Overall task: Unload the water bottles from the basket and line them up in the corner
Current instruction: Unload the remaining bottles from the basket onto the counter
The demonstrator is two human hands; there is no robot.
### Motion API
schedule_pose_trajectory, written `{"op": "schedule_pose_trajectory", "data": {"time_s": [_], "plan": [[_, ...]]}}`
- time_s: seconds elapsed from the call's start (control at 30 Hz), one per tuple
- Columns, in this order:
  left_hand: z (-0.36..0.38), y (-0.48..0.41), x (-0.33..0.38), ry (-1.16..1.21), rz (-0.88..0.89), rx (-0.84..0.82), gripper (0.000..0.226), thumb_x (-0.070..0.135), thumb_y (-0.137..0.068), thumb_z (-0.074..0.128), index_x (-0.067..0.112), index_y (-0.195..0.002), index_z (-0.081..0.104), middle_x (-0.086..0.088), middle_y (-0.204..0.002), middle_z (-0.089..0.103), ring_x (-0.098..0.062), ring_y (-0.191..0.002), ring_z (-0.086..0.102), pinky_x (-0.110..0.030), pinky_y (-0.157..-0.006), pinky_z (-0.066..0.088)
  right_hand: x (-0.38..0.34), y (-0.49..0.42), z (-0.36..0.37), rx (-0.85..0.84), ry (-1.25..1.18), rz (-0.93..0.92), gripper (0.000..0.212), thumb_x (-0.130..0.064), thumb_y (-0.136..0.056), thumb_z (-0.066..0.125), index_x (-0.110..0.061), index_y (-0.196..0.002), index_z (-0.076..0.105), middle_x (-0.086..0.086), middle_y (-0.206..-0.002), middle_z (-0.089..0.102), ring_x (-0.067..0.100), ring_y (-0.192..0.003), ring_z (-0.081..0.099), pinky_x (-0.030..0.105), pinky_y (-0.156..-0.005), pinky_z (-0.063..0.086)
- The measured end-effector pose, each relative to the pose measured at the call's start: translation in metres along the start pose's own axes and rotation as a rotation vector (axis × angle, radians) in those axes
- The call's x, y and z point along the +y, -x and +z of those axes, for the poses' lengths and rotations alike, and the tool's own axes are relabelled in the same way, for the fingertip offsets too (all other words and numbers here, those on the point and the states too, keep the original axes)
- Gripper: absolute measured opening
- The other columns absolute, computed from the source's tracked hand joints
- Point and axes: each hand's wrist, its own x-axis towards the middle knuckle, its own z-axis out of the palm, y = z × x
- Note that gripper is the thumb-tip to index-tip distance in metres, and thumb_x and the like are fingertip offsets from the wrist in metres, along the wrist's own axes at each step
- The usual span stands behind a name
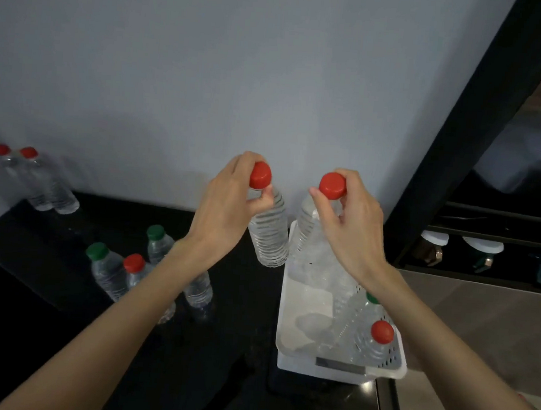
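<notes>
While gripped: bottles point(268, 233) below both hands point(228, 195).

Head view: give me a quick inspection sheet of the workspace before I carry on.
Surface: black counter, dark and glossy.
Job's things: white basket holds two bottles; two red-capped bottles stand in the corner; several more stand mid-counter.
Clutter: nothing seen.
Grips: left hand and right hand each hold a red-capped bottle by its neck.
Cables: nothing seen.
Surroundings: pale wall; dark shelves at right.
</notes>
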Motion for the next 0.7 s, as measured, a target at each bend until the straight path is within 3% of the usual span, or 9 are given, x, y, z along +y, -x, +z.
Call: {"op": "schedule_pose_trajectory", "data": {"time_s": [0.13, 0.23, 0.37, 0.5, 0.7], "plan": [[-0.030, 0.016, -0.018, -0.040, -0.066, 0.018, 0.022, 0.024, -0.086, 0.056, 0.018, -0.105, 0.049, 0.008, -0.088, 0.048, -0.004, -0.071, 0.046, -0.014, -0.064, 0.034, -0.025, -0.016, 0.025, -0.043, -0.032, -0.053, 0.032, -0.041, -0.091, 0.057, -0.015, -0.109, 0.052, -0.009, -0.082, 0.055, 0.004, -0.063, 0.046, 0.023, -0.067, 0.035], [-0.043, 0.042, -0.034, -0.076, -0.130, -0.003, 0.024, 0.024, -0.088, 0.059, 0.016, -0.109, 0.050, 0.007, -0.091, 0.050, -0.007, -0.073, 0.047, -0.020, -0.066, 0.038, -0.033, -0.018, 0.055, -0.116, -0.021, -0.073, 0.034, -0.040, -0.091, 0.058, -0.013, -0.110, 0.052, -0.010, -0.078, 0.052, 0.002, -0.058, 0.043, 0.021, -0.065, 0.031], [-0.053, 0.077, -0.061, -0.103, -0.236, -0.058, 0.024, 0.024, -0.088, 0.060, 0.017, -0.109, 0.050, 0.006, -0.096, 0.054, -0.011, -0.080, 0.054, -0.026, -0.073, 0.045, -0.026, -0.009, 0.098, -0.260, 0.003, -0.066, 0.035, -0.041, -0.091, 0.058, -0.012, -0.111, 0.052, -0.006, -0.082, 0.056, 0.015, -0.069, 0.054, 0.028, -0.067, 0.040], [-0.054, 0.107, -0.085, -0.094, -0.308, -0.114, 0.020, 0.022, -0.087, 0.060, 0.017, -0.104, 0.051, 0.003, -0.098, 0.055, -0.015, -0.083, 0.057, -0.037, -0.077, 0.051, -0.009, 0.005, 0.137, -0.385, 0.053, -0.003, 0.033, -0.040, -0.091, 0.058, -0.012, -0.109, 0.053, -0.003, -0.086, 0.060, 0.019, -0.077, 0.060, 0.030, -0.067, 0.044], [-0.041, 0.141, -0.119, -0.076, -0.353, -0.221, 0.021, 0.017, -0.086, 0.061, 0.017, -0.103, 0.049, 0.002, -0.097, 0.054, -0.015, -0.085, 0.052, -0.038, -0.078, 0.049, 0.009, 0.021, 0.182, -0.578, 0.042, 0.123, 0.024, -0.034, -0.090, 0.061, -0.017, -0.105, 0.055, -0.004, -0.091, 0.061, 0.017, -0.083, 0.060, 0.028, -0.071, 0.041]]}}
